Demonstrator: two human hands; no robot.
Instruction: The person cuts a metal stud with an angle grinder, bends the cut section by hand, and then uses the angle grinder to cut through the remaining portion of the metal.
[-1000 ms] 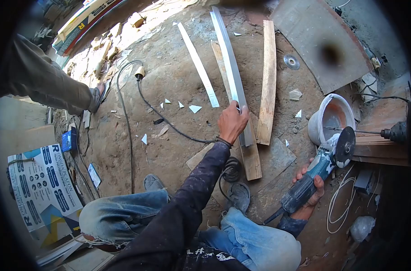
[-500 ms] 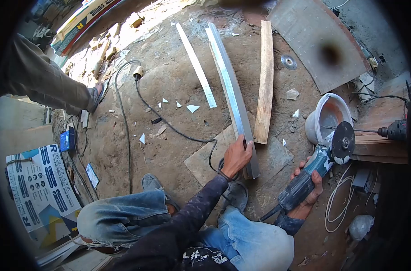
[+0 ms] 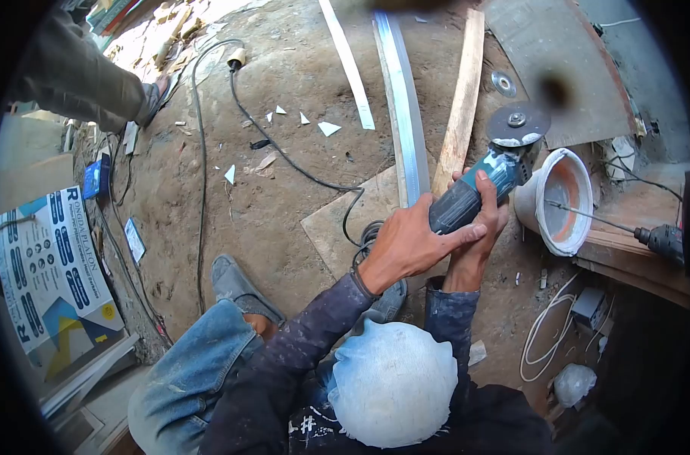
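An angle grinder point(image 3: 460, 203) with a teal and black body is held up in front of me between both hands. My right hand point(image 3: 483, 231) grips its body from the right and below. Closed on its rear end is my left hand point(image 3: 406, 246), some fingers hidden. The dark cutting disc point(image 3: 518, 121) faces up, with a pale chipped-looking edge near the head. Behind the hands, a shiny metal profile point(image 3: 406, 114) lies lengthwise, its near end hidden. A wooden strip point(image 3: 462, 98) lies to its right, partly covered by the grinder, and a thin white strip point(image 3: 348, 64) to its left.
A white bucket point(image 3: 561, 201) stands at right, with a drill point(image 3: 660, 241) whose long bit crosses its opening. A black cable point(image 3: 284, 155) runs over the dirt floor among white shards point(image 3: 329, 129). A printed carton point(image 3: 57, 273) lies left. Another person's leg point(image 3: 79, 76) stands upper left.
My left hand has left the metal profile and taken hold of the grinder's rear. My right hand has brought the grinder up and inward. The view has shifted, and my knee now bulges nearer.
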